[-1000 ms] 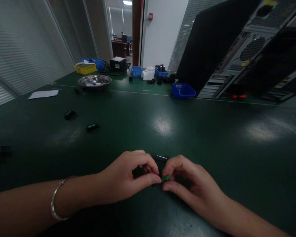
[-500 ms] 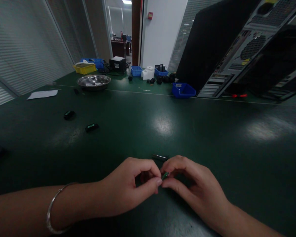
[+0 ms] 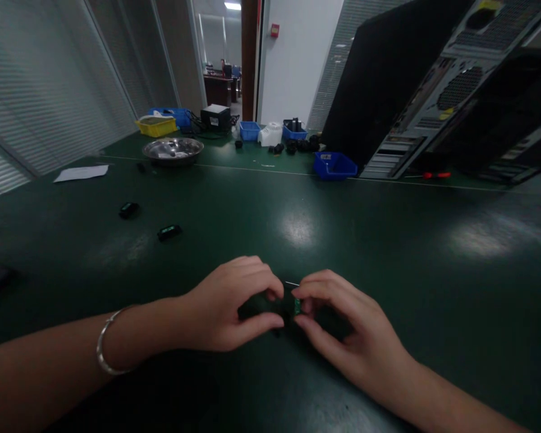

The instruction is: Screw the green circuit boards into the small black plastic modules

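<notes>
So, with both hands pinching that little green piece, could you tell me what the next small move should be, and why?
Probably ease the small green circuit board gently toward the dark part in the left hand. The right hand pinches the board right against it, low over the dark green mat, so a short, slow push seems enough.

1. Left hand [image 3: 228,313] and right hand [image 3: 342,328] meet at 6 o'clock, pinching a small green circuit board [image 3: 296,305] between their fingertips.
2. Two small black parts [image 3: 169,232] lie at 10 o'clock on the green table [image 3: 388,240].
3. A metal bowl [image 3: 172,150] sits toward 11 o'clock.
</notes>
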`<state>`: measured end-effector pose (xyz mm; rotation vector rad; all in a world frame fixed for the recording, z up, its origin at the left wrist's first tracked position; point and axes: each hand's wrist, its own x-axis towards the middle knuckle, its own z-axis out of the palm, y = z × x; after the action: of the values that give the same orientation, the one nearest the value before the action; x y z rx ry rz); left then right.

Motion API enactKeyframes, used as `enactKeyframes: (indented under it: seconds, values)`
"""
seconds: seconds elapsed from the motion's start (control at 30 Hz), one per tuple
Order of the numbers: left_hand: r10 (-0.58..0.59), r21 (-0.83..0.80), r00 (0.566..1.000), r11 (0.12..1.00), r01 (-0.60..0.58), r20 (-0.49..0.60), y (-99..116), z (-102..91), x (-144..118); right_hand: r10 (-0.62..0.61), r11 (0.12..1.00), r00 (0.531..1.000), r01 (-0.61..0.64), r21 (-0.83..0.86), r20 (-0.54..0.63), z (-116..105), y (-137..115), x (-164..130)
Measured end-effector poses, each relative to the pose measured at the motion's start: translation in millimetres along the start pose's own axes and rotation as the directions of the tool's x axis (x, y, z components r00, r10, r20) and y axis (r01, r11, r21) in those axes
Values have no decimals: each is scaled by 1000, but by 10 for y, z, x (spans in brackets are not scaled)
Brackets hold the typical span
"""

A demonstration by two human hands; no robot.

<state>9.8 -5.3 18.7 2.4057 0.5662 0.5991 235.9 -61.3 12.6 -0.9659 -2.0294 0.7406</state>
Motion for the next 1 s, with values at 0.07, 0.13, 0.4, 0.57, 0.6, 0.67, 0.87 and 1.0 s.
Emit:
enactKeyframes:
  seconds: [0.07, 0.13, 0.4, 0.57, 0.6, 0.67, 0.87, 1.0]
  values:
    - [-6, 48, 999, 999, 4, 46, -68, -30, 16, 16, 1000, 1000, -16, 8, 18, 6, 1, -1]
    - [-33, 88, 995, 996, 24, 99, -88, -23, 27, 32, 999, 998, -32, 5, 45, 18, -2, 1]
    - [-134, 122, 984, 985, 120, 118, 44, 95, 21, 173, 979, 977, -157, -129, 125, 47, -93, 15]
    - [-177, 109, 980, 980, 166, 94, 55, 120, 26, 147, 985, 976, -130, -110, 161, 53, -112, 16]
    - [-175, 107, 980, 980, 165, 91, 58, 123, 28, 140, 987, 977, -123, -105, 163, 54, -110, 19]
    - [-170, 106, 981, 981, 161, 89, 62, 130, 32, 120, 990, 979, -106, -90, 167, 57, -102, 26]
    - [-161, 101, 983, 983, 153, 86, 61, 153, 22, 106, 993, 979, -95, -69, 173, 83, -87, 32]
    - [-172, 98, 981, 982, 163, 91, 71, 152, 21, 124, 990, 977, -111, -89, 171, 116, -106, 14]
